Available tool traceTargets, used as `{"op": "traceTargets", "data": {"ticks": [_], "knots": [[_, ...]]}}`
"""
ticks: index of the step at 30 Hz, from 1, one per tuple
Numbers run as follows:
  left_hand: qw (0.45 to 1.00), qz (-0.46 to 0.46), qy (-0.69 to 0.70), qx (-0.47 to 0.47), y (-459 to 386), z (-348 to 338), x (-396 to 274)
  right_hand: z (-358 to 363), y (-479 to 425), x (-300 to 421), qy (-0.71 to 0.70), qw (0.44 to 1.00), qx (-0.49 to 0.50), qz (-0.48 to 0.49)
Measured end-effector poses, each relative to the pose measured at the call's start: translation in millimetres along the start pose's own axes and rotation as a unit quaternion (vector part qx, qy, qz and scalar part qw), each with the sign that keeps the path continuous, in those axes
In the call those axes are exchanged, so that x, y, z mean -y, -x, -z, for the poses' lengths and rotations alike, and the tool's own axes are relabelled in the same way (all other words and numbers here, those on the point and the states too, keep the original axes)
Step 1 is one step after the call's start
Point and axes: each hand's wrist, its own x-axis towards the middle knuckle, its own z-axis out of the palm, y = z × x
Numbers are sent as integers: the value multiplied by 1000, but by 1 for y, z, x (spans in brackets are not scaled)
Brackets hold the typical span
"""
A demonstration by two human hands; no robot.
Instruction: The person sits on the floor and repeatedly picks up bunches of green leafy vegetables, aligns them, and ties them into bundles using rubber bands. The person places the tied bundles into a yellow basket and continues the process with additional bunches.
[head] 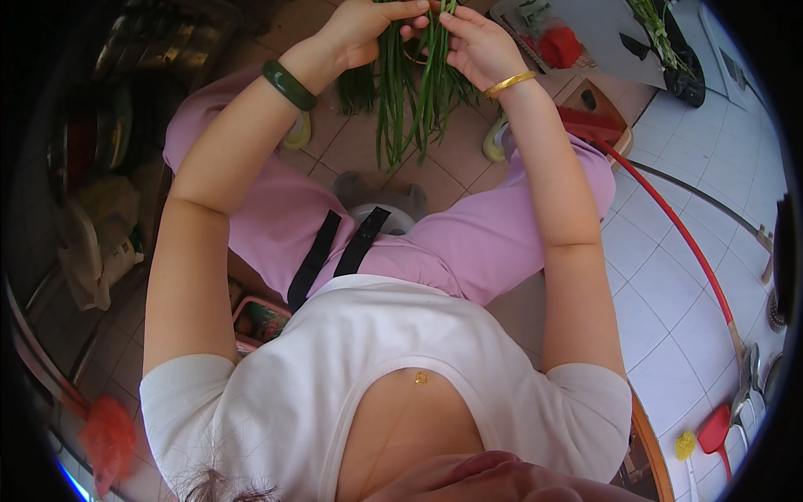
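Observation:
A bunch of long green stalks, probably chives (pixel 408 94), hangs down between my hands at the top of the view. My left hand (pixel 370 28), below a dark green bangle (pixel 288 85), pinches the stalks with thumb and fingers. Opposite it, my right hand (pixel 473 44), with a gold bracelet (pixel 509 83) on the wrist, grips thin stalks by thumb and fingertips. The upper ends of the bunch are cut off by the picture's edge. A second green bunch (pixel 356 91) is on the tiled floor behind, partly hidden by my left hand.
My knees are spread on both sides of a grey and white plastic object (pixel 382 213). On the right are a basket (pixel 533 50) with a red item, more green stalks (pixel 655 31) on black plastic, and a red hose (pixel 677 219). Plastic bags (pixel 100 251) hang on the left.

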Motion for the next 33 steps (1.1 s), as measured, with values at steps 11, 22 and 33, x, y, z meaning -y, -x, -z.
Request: {"op": "traceTargets", "data": {"ticks": [11, 22, 33], "knots": [[996, 13, -80, 35, -4, 11, 6, 23, -9, -8, 224, 974, -20, 43], [991, 69, -13, 112, 7, 5, 2, 21, 11, 42, 138, 978, -98, 122], [979, 105, 2, 172, 12, -1, 1, 20, 6, 35, 141, 964, -161, 157]]}}
